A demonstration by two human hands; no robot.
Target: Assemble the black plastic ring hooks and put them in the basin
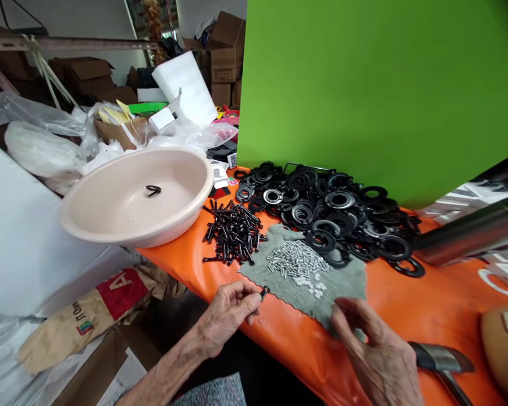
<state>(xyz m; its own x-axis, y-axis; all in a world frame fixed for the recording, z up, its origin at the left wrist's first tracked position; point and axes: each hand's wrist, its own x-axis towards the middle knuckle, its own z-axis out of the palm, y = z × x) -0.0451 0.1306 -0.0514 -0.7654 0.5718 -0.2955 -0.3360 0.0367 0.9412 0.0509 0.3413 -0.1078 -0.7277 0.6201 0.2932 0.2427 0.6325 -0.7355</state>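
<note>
At lower left, below the worktop (440,304), a cardboard box (97,361) is standing, its contents not showing clearly. At the worktop's left end, a beige basin (101,217) is holding one dark looped piece (153,190) and overhanging the edge, so a knock could be tipping it. Black stems (232,234) are lying heaped close to that edge; a nudge could be spilling some. The left hand (232,307) is pinching a small black piece (265,291) in its grip near the front edge of a grey-green cloth (351,282), where a slack pinch could be losing it. On the cloth, silver screws (296,256) and white bits (315,287) are lying loose, and snagging its hem could be scattering them. Black rings (345,223) are overlapping behind, liable to be sliding onto the screws. The right hand (372,341) is curving at the cloth's corner; I am not able to tell whether its grip is holding anything
</note>
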